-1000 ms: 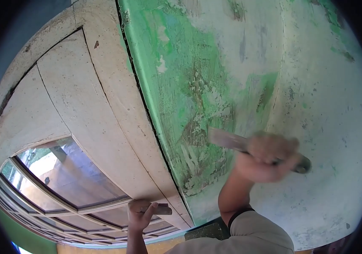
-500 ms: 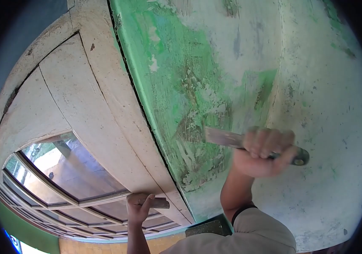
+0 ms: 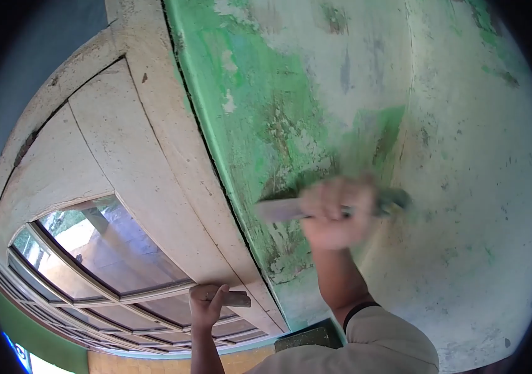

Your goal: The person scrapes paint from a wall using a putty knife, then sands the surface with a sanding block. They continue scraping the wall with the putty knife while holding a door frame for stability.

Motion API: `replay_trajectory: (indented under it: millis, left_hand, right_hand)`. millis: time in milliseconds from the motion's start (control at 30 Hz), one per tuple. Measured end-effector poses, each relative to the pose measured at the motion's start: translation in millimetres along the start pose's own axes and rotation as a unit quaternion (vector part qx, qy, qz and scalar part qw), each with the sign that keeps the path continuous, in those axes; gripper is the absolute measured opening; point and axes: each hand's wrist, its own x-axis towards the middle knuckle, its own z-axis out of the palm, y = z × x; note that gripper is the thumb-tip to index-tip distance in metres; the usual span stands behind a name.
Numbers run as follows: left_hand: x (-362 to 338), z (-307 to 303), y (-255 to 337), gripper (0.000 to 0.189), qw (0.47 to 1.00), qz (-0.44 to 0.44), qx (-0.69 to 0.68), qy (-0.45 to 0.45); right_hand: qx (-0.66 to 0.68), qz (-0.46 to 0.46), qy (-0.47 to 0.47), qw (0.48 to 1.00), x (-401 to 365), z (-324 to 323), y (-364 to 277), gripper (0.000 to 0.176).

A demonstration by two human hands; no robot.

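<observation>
My right hand [image 3: 333, 214] is closed around the handle of a metal scraper [image 3: 278, 209], blurred by motion. The blade lies flat against the wall [image 3: 453, 156], on a patch of peeling green paint [image 3: 266, 118] close to the window frame. My left hand [image 3: 207, 303] is lower down, gripping the sill edge of the white wooden window frame [image 3: 154, 162], thumb on top. A light sleeve covers my right upper arm at the bottom of the view.
Glass panes [image 3: 98, 249] with thin white bars fill the lower left. A dark gap runs between the frame and the wall. The wall's right side is mostly whitish with scattered green specks.
My right hand has swept the scraper leftward and slightly up across the green patch, toward the window frame. My left hand has stayed on the frame.
</observation>
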Motion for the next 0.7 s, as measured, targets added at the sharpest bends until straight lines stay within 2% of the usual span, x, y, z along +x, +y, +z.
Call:
replay_trajectory:
  millis: [33,67,133,167,233,267,300,367,400,467,500,567,600,667,700]
  left_hand:
    - [-0.2,0.7,1.8,0.035,1.0,-0.001,-0.001,0.006]
    - [-0.3,1.6,2.2,0.035,1.0,0.001,0.001,-0.002]
    - [0.3,4.9,0.5,0.036,0.999,0.014,-0.023,0.029]
    - [-0.4,5.0,-2.9,0.036,1.0,0.014,-0.022,0.015]
    - [-1.6,3.1,-10.7,0.038,1.0,0.012,-0.008,0.018]
    - [-1.3,3.2,-10.4,0.038,1.0,0.01,-0.007,0.003]
    - [-0.6,4.3,-9.2,0.04,1.0,0.02,-0.007,0.011]
    - [-1.6,3.7,-13.3,0.039,0.999,0.021,-0.011,0.023]
    - [-2.6,3.1,-14.9,0.039,1.0,0.015,-0.011,0.013]
    - [-1.5,5.6,-15.8,0.04,0.999,0.017,-0.027,0.034]
    - [-1.3,7.1,-12.6,0.041,0.999,0.025,-0.028,0.037]
    - [-0.2,6.7,-8.6,0.042,0.999,0.024,-0.021,0.029]
    - [-0.1,7.3,-7.1,0.043,0.999,0.027,-0.01,0.027]
    - [-0.2,10.3,-4.6,0.045,0.999,0.022,-0.004,0.031]
    - [-0.7,10.0,-4.6,0.045,0.999,0.021,-0.002,0.037]
  right_hand:
    - [0.043,0.057,0.009,0.997,-3.8,7.8,8.8,0.035]
    - [0.04,0.052,0.014,0.998,-8.8,7.8,4.5,0.035]
    - [0.036,0.107,-0.14,0.984,-27.5,7.4,-9.7,0.035]
    - [0.028,0.1,-0.131,0.986,-37.6,5.8,-18.4,0.035]
    - [0.086,0.269,-0.115,0.952,-60.1,0.2,-36.7,0.035]
    - [0.079,0.264,-0.102,0.956,-71.3,-2.9,-44.1,0.035]
    - [-0.045,0.326,-0.107,0.938,-83.0,-7.2,-50.3,0.035]
    - [-0.275,0.446,-0.105,0.846,-110.0,-22.4,-66.0,0.036]
    - [-0.276,0.45,-0.094,0.844,-118.2,-27.9,-79.9,0.036]
    - [-0.412,0.649,-0.094,0.632,-119.1,-31.4,-105.8,0.037]
    - [-0.413,0.652,-0.089,0.63,-124.2,-36.6,-118.4,0.037]
    - [-0.553,0.537,-0.16,0.617,-135.0,-44.6,-140.7,0.032]
    - [-0.55,0.542,-0.155,0.616,-135.9,-44.7,-153.0,0.032]
    - [-0.583,0.478,-0.092,0.65,-126.6,-37.4,-173.6,0.029]
    - [-0.593,0.444,-0.025,0.672,-131.6,-38.1,-181.3,0.025]
